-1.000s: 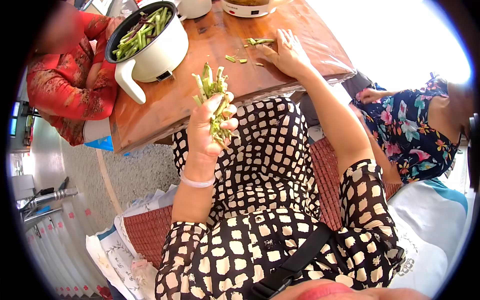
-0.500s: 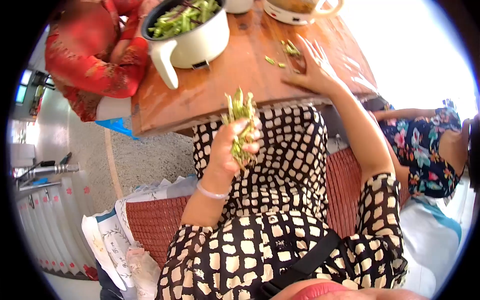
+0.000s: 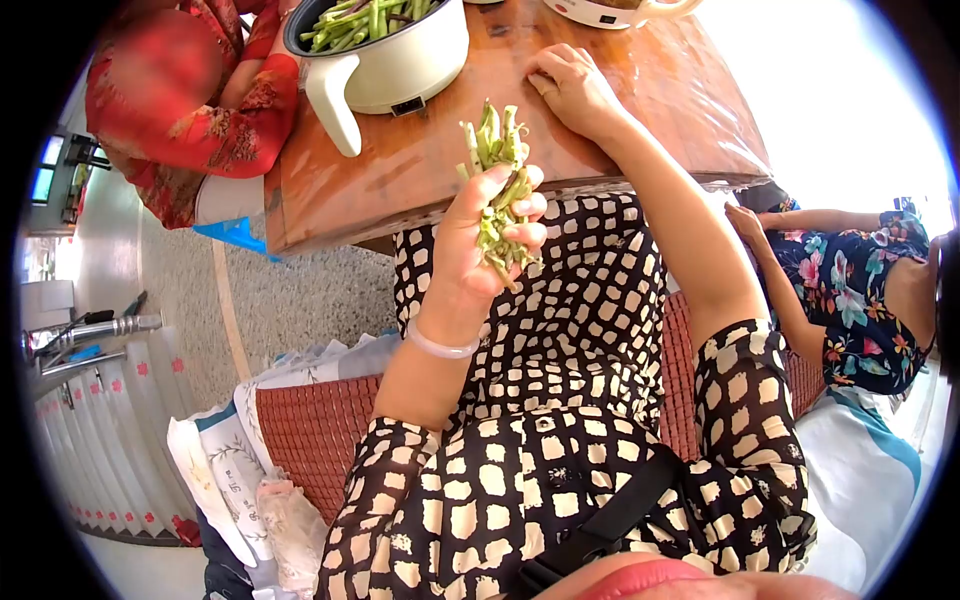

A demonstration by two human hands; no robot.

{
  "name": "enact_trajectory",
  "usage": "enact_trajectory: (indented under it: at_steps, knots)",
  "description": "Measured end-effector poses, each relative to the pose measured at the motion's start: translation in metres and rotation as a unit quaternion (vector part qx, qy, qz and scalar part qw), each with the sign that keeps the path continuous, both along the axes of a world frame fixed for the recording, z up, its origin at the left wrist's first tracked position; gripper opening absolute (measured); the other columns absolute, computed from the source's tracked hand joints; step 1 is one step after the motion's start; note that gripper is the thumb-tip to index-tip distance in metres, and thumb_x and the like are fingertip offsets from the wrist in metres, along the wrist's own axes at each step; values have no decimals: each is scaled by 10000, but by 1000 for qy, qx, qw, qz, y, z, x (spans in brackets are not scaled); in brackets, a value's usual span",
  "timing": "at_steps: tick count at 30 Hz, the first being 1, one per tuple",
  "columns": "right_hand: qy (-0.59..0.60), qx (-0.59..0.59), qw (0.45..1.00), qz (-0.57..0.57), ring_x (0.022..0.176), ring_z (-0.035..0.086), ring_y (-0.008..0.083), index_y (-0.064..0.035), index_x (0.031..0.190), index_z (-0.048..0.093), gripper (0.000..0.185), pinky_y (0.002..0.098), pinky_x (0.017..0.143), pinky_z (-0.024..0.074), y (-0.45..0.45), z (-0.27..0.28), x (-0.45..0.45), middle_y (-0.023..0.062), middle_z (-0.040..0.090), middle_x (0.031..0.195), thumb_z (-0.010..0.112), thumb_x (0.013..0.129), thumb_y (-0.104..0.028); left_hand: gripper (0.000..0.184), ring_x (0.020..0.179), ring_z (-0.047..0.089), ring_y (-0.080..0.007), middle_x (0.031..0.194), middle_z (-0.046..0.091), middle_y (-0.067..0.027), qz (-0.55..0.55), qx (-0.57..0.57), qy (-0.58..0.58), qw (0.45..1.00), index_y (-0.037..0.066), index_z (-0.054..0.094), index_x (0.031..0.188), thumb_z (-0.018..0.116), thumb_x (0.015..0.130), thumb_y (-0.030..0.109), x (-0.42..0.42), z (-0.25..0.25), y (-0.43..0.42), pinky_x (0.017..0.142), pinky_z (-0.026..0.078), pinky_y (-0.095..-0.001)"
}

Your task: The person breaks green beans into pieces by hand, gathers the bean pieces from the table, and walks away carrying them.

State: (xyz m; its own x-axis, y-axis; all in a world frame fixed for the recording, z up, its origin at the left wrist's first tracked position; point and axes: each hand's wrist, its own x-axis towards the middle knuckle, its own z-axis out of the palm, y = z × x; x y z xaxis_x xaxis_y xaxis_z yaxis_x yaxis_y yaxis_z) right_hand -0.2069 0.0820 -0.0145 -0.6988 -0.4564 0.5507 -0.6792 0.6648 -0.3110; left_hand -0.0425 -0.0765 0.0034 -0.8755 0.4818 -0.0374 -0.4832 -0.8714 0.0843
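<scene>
My left hand (image 3: 480,225) is wrapped round a bunch of green bean trimmings (image 3: 498,145), raised in front of my lap near the table edge. Pale green ends stick out above and below the fist. On the tabletop rests my right hand (image 3: 580,92), its fingers curled in and pressed together; whatever they hold, if anything, is hidden. Left of it stands a cream pot (image 3: 415,65) with a long handle, holding cut green beans (image 3: 365,25).
A wooden table (image 3: 400,170) under a clear cover lies before me. Another cream pot (image 3: 610,14) stands at its far side. A person in red (image 3: 230,130) sits at the left, and one in a floral garment (image 3: 850,290) at the right. A woven red mat (image 3: 320,430) covers the seat.
My right hand has slid left across the table and its spread fingers have curled in. The green scraps there no longer show. My left hand has risen slightly with the trimmings.
</scene>
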Motion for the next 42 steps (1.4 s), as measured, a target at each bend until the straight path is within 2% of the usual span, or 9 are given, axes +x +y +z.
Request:
enact_trajectory:
  at_steps: [13,17,18,21,22,26,33,39,42]
  knots:
    - [-119,-6,984,129,910,567,275,-49,894,640,138,350,829,460,46,34,36,121,603,898,623,804,-153,225,713,419,-87,901,454,-27,9,0,-8,1000,98,481,1105,533,889,131,16,-10,-15,510,376,-174]
    - [-232,-250,940,17,996,574,189,-5,1010,650,235,286,886,440,79,23,30,97,631,1062,539,906,-185,251,712,419,-87,900,452,-26,0,7,-6,1000,94,471,1121,539,882,128,14,-14,-11,509,378,-174]
    - [-193,-228,953,-54,1009,579,242,9,1098,601,390,331,889,449,83,30,38,131,602,1138,566,886,-317,259,711,419,-87,900,452,-27,-1,4,-3,1000,92,468,1126,542,880,128,14,-15,-10,510,378,-174]
    - [-137,-38,973,-181,1114,523,310,22,1243,471,602,375,948,409,97,15,47,194,530,1228,553,867,-441,268,690,415,-92,902,431,-31,-12,21,-26,999,65,477,1155,517,894,113,19,-22,-6,483,390,-175]
    - [-142,8,978,-151,1214,434,352,27,1327,347,767,402,1006,355,96,15,53,241,446,1301,535,838,-534,279,696,421,-92,903,433,-34,-27,9,-26,999,66,470,1161,520,891,112,21,-28,-5,486,396,-175]
    - [-81,87,988,-102,1328,249,387,18,1344,304,828,418,1096,221,71,15,62,237,369,1362,590,797,-533,319,695,457,-103,932,475,-65,-88,-31,-60,994,45,453,1151,559,858,111,38,-45,13,484,427,-179]
    - [-40,130,988,-69,1335,253,355,6,1350,317,813,407,1097,232,36,8,56,198,339,1395,617,786,-498,303,680,452,-86,905,522,-50,-128,-100,-86,983,33,483,1132,557,849,112,53,-50,27,481,386,-159]
    - [-51,181,974,128,1350,235,332,-24,1366,330,761,410,1096,239,48,26,68,190,324,1413,623,791,-427,283,690,445,-89,922,517,-58,-104,-78,-84,988,28,491,1115,555,854,117,47,-47,18,487,386,-164]
    - [-47,206,968,138,1355,233,311,-35,1375,321,811,416,1094,248,48,26,71,166,315,1423,632,768,-474,299,676,439,-85,917,502,-54,-90,-105,-78,987,32,479,1128,557,852,118,44,-45,13,481,384,-164]
